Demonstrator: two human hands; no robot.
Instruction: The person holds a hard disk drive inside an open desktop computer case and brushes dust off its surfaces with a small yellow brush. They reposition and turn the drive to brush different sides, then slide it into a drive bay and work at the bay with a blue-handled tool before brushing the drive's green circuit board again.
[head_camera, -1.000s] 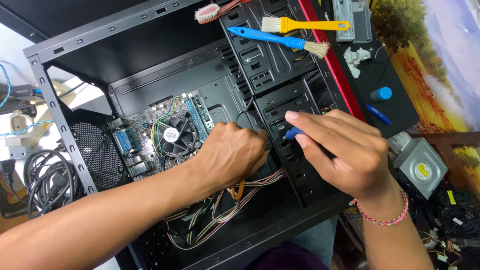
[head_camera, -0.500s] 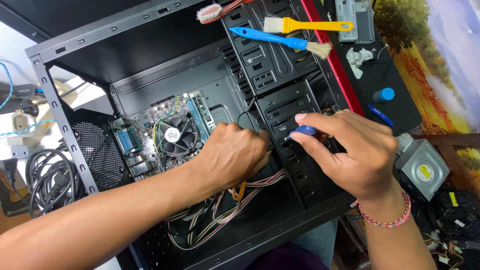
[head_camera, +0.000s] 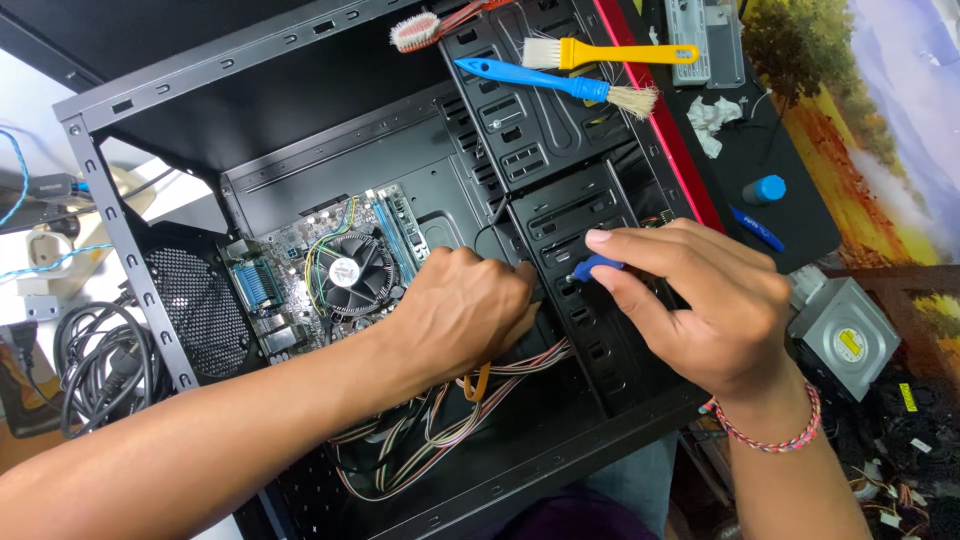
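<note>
An open black computer case lies on its side. My left hand reaches inside it, fingers curled against the edge of the black drive cage; what it grips is hidden. My right hand rests over the cage and pinches a small blue-handled screwdriver between thumb and fingers, tip toward the cage side. A motherboard with a round cooler fan sits left of my left hand. Bundled coloured cables run below it.
A blue brush, a yellow brush and a red-and-white brush lie on the case top. A grey optical drive, a blue cap and a black cable coil lie around the case.
My right hand has shifted slightly, turning the blue screwdriver at the drive cage. My left hand stays in place inside the case.
</note>
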